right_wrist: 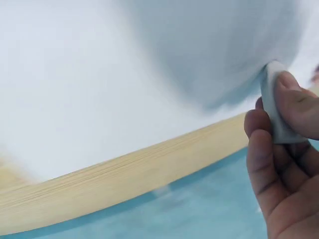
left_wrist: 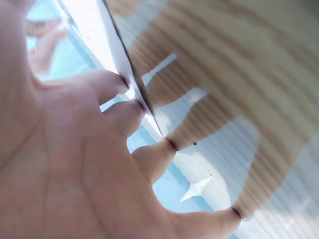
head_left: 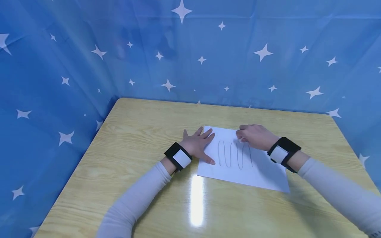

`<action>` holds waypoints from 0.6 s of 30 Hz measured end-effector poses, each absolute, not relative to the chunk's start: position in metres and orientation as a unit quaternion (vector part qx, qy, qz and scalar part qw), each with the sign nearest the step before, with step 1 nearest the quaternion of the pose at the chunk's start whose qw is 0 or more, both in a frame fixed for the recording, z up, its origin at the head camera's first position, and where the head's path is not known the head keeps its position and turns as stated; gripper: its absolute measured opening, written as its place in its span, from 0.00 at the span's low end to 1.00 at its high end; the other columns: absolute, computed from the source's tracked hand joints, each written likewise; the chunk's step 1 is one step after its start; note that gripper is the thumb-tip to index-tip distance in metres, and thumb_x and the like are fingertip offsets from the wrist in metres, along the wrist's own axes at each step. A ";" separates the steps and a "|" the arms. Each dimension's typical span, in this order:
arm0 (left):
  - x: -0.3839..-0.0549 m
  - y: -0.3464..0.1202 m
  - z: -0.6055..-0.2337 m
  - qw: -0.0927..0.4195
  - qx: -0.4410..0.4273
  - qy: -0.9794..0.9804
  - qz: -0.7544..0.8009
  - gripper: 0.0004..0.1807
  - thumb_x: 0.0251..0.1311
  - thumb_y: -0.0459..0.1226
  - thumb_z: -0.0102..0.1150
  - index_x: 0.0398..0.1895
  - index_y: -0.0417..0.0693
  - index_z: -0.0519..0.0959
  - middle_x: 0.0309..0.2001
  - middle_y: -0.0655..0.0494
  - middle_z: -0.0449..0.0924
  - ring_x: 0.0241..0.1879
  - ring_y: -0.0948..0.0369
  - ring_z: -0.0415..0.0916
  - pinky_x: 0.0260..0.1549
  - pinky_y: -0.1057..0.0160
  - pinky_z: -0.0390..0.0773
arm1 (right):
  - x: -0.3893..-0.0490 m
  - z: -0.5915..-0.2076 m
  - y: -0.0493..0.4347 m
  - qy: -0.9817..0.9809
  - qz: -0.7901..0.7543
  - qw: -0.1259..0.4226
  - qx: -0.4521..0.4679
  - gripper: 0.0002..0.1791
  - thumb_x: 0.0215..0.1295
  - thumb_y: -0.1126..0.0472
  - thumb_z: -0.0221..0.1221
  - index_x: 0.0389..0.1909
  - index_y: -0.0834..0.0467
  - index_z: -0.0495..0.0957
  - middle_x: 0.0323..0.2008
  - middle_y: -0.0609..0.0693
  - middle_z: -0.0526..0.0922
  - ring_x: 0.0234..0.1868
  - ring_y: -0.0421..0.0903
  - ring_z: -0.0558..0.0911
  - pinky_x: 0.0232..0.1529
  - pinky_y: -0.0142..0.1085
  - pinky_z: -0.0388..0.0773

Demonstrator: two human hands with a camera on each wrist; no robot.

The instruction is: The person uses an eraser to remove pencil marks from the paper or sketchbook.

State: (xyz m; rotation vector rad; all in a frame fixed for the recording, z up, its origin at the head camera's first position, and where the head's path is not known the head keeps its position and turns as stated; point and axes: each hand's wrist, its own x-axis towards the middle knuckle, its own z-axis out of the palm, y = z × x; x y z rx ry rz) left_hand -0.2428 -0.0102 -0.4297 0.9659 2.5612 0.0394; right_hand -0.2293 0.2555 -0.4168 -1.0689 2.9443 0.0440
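A sheet of white paper (head_left: 226, 173) lies on the table, marked with a dark wavy pencil-like line (head_left: 230, 155) of tall loops. My left hand (head_left: 196, 145) rests with fingers spread across the paper's left edge, some of its fingertips on the bare wood. Between thumb and fingers, my right hand (head_left: 257, 136) pinches a small white eraser (right_wrist: 273, 102). One end of the eraser meets the paper near the tops of the loops. From the head view, the fingers hide most of it.
The wooden table (head_left: 143, 138) extends around the paper on every side. A blue curtain with white stars (head_left: 208, 43) hangs behind the table and along its left side. Both wrists wear black bands (head_left: 284, 153). Bright light reflects off the wood in front of the paper.
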 end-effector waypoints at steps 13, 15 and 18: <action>-0.241 -0.009 -0.423 0.199 0.337 0.920 0.005 0.66 0.37 0.77 0.54 0.77 0.59 0.40 0.78 0.64 0.34 0.73 0.53 0.28 0.59 0.22 0.43 | -0.247 -0.411 0.199 0.928 -0.014 -0.015 -0.372 0.10 0.55 0.61 0.68 0.39 0.55 0.84 0.30 0.49 0.82 0.28 0.43 0.80 0.30 0.40 0.83; -0.240 -0.006 -0.426 0.199 0.340 0.919 0.009 0.66 0.37 0.77 0.54 0.77 0.59 0.40 0.78 0.64 0.34 0.73 0.53 0.29 0.59 0.22 0.43 | -0.245 -0.412 0.195 0.924 0.012 -0.018 -0.383 0.10 0.53 0.62 0.69 0.39 0.54 0.85 0.29 0.49 0.82 0.28 0.44 0.81 0.29 0.40 0.83; -0.241 -0.005 -0.427 0.196 0.339 0.920 0.007 0.67 0.36 0.77 0.54 0.77 0.59 0.41 0.78 0.64 0.35 0.74 0.53 0.29 0.60 0.22 0.44 | -0.240 -0.411 0.213 0.925 0.049 -0.017 -0.377 0.09 0.51 0.63 0.70 0.35 0.54 0.85 0.27 0.49 0.80 0.26 0.44 0.79 0.27 0.39 0.82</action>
